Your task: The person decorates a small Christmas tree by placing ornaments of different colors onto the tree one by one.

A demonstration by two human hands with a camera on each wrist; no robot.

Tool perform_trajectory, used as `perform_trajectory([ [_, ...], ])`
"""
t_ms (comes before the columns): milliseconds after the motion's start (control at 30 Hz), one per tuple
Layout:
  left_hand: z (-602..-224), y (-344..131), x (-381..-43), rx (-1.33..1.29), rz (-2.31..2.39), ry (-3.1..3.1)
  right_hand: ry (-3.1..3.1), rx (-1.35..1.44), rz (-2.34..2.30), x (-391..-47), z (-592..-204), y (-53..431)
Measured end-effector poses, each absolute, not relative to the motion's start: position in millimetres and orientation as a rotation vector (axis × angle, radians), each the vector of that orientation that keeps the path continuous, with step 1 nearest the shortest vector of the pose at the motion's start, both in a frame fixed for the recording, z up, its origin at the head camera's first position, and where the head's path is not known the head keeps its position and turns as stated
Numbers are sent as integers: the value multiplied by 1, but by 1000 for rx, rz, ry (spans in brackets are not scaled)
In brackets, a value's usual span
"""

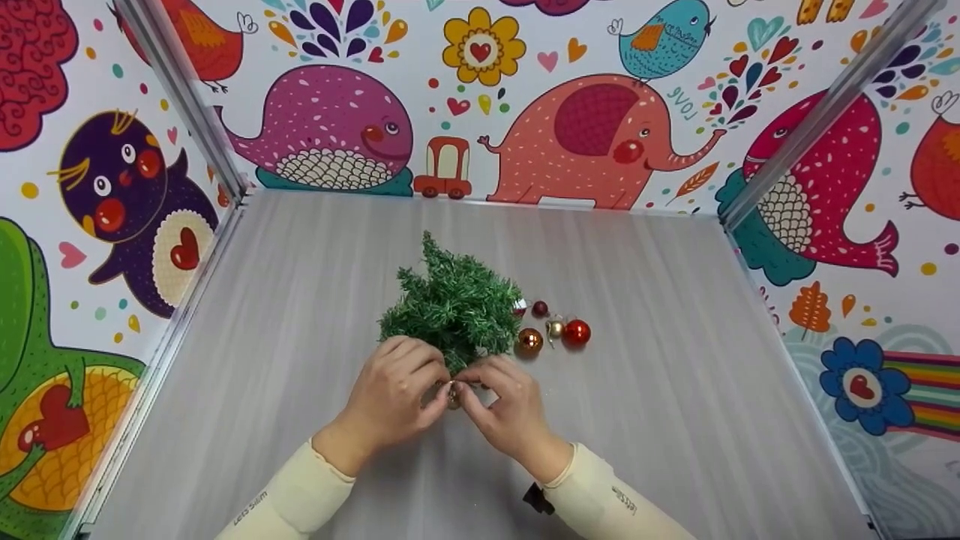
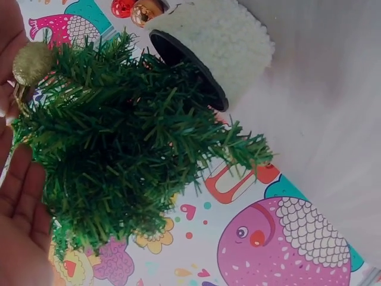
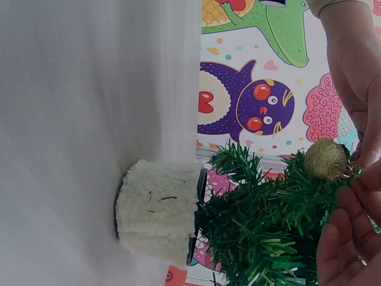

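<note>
A small green artificial Christmas tree (image 1: 454, 300) stands on the table in front of both hands. Its pot is wrapped in white fleece (image 3: 159, 211). A glittery gold ball ornament (image 3: 326, 159) hangs at a front branch, just below the fingertips. My left hand (image 1: 397, 386) pinches at the ornament's thin hanging loop with thumb and fingers. From the other side, my right hand (image 1: 508, 405) pinches at the same loop, and the fingertips of both hands nearly meet. The ornament (image 2: 33, 62) also shows in the left wrist view; the loop is partly hidden by fingers.
Right of the tree lie a shiny gold ball (image 1: 529, 342), a red ball (image 1: 577, 333), a small gold ornament (image 1: 554, 328) and a small dark red ball (image 1: 540, 308). Another ornament is partly behind the branches. Printed cartoon walls (image 1: 480, 112) enclose the grey table (image 1: 300, 247).
</note>
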State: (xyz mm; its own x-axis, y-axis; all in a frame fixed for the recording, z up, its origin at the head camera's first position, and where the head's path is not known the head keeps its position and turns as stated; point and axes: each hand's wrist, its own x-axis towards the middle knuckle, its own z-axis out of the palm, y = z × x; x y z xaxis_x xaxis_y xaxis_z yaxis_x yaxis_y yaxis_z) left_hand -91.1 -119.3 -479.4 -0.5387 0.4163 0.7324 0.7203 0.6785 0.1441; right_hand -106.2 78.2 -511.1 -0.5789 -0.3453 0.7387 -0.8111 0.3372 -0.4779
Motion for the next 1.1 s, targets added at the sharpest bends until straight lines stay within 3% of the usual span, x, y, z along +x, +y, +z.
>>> perform_trajectory([
  [467,-478,-116,-86,-868,-624,-2225,-2066,1080,1376,-105,-514,80],
  [1100,-482,-116,-88,-861,-691,-2253,-2089,1147,1192,-110,-509,83],
])
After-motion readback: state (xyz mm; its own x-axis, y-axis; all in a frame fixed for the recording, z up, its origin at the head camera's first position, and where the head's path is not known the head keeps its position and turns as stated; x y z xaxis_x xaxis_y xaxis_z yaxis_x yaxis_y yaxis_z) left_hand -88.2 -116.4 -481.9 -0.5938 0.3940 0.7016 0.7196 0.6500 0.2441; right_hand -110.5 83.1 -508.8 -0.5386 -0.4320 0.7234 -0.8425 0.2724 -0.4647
